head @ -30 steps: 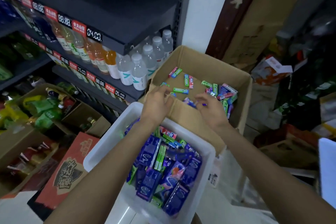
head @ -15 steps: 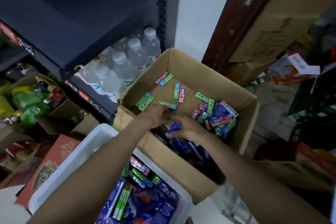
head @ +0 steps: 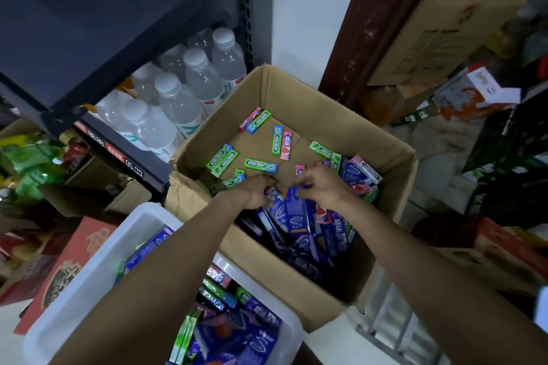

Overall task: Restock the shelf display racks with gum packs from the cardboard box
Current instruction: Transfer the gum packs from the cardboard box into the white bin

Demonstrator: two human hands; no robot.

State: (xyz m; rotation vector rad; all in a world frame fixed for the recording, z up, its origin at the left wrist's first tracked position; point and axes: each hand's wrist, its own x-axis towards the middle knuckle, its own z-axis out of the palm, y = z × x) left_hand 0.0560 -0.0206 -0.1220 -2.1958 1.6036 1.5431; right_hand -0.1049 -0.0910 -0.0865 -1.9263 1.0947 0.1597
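Note:
An open cardboard box (head: 299, 92) stands on the floor with several gum packs inside: green Doublemint sticks (head: 260, 165) scattered on its bare bottom and blue-purple packs (head: 308, 234) piled at its near side. Both my hands are down in the box. My left hand (head: 257, 190) has its fingers curled around a blue-purple pack at the pile's edge. My right hand (head: 321, 184) pinches the top of another blue pack (head: 293, 204) just beside it. A white plastic bin (head: 98, 261) below my left forearm holds more gum packs.
A dark shelf rack (head: 118, 47) with water bottles (head: 189, 98) stands left of the box, with price tags on its edge. Cartons and green snack bags crowd the floor at the left. Stacked cardboard and a brown door frame (head: 364, 38) stand at the right.
Both hands went from the box's near rim down into it and now grasp blue packs. The view moved closer to the box and lower.

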